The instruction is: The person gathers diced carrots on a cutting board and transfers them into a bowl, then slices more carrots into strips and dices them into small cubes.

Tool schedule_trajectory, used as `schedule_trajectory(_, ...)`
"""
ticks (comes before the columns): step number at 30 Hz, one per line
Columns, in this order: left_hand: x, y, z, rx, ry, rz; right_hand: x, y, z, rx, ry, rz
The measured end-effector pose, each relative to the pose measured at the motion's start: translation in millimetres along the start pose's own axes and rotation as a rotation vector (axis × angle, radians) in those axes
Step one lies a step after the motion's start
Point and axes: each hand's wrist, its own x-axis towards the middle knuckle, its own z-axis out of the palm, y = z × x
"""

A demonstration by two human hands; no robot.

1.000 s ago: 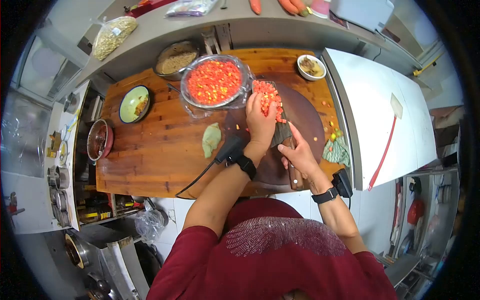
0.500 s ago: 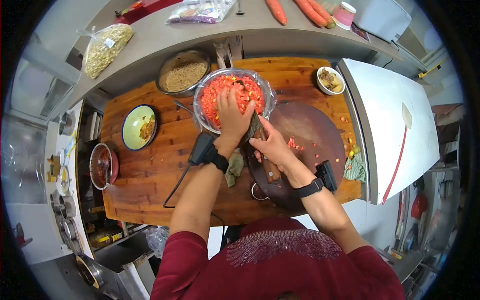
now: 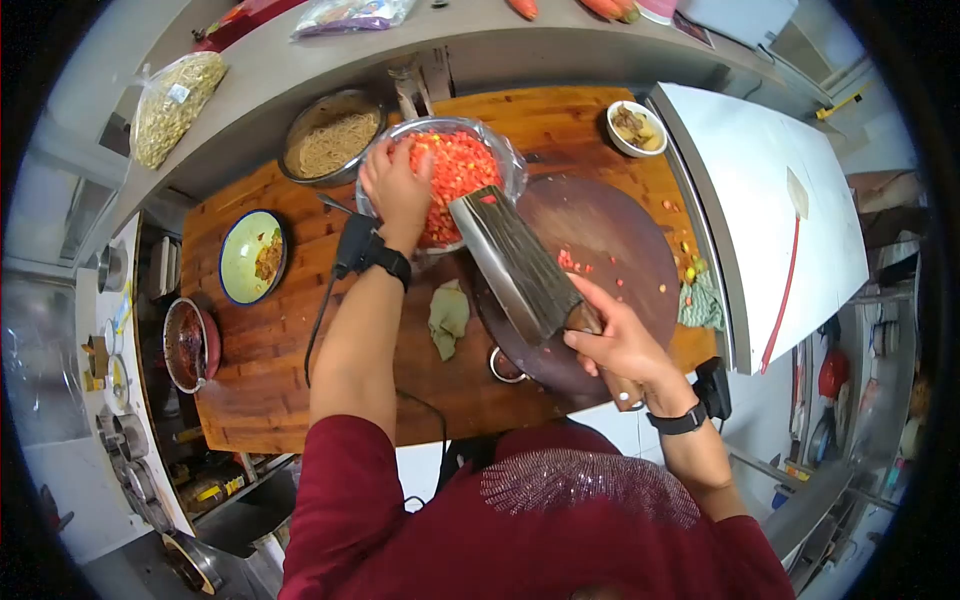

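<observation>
My right hand (image 3: 618, 345) grips the wooden handle of a broad cleaver (image 3: 515, 262), whose blade tip is over the near right rim of the plastic-lined bowl. One red piece sticks to the blade. Diced red and some yellow pieces (image 3: 462, 165) fill that bowl. My left hand (image 3: 398, 192) rests with bent, spread fingers on the bowl's left part; its fingertips are partly among the pieces. Under the cleaver lies a round dark chopping board (image 3: 625, 235) with a few red bits (image 3: 572, 262).
A pot of noodles (image 3: 333, 140) stands behind left, a green bowl (image 3: 252, 257) and a red bowl (image 3: 192, 345) farther left. A cloth (image 3: 448, 318) lies near the board. A small white bowl (image 3: 636, 130) and a white lid-like surface (image 3: 760, 230) are at right.
Diced pieces went from the cleaver into the bowl. The cleaver has drawn back right, over the board. My left hand left the blade and moved to the bowl's left side.
</observation>
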Motion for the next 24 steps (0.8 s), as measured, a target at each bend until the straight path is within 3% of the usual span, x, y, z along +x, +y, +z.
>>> schedule_trajectory(7, -26.2, 66.4, -44.7, -0.273, 0.069, 0.205, -72.8, 88.8, -65.3, 0.172, 0.267, -0.088)
schedule_trajectory(9, -70.3, 96.9, -50.8, -0.299, -0.367, 0.271, -85.5, 113.9, -80.9, 0.203, 0.304, -0.109)
schedule_trajectory(12, -145.0, 119.1, -44.2, -0.445, -0.201, 0.465, -97.2, 147.9, -103.0, 0.196, 0.441, -0.095)
schedule_trajectory(14, -173.0, 125.7, -42.0, -0.351, -0.287, 0.153, -103.1, 159.7, -111.2, 0.229, 0.481, -0.089)
schedule_trajectory(15, -179.3, 131.9, -50.1, -0.357, -0.286, 0.157, -105.2, 164.9, -114.7, 0.26, 0.51, -0.078)
schedule_trajectory(18, -191.5, 143.6, -70.6, -0.137, -0.57, 0.214, -102.7, 178.7, -121.7, 0.285, 0.49, -0.085)
schedule_trajectory(22, -194.8, 152.2, -66.8, 0.005, -0.631, 0.276, -89.7, 190.1, -121.4, 0.311, 0.423, -0.094)
schedule_trajectory(24, -185.1, 152.5, -59.7, 0.072, -0.578, 0.21, -83.9, 187.8, -116.1, 0.323, 0.406, -0.089)
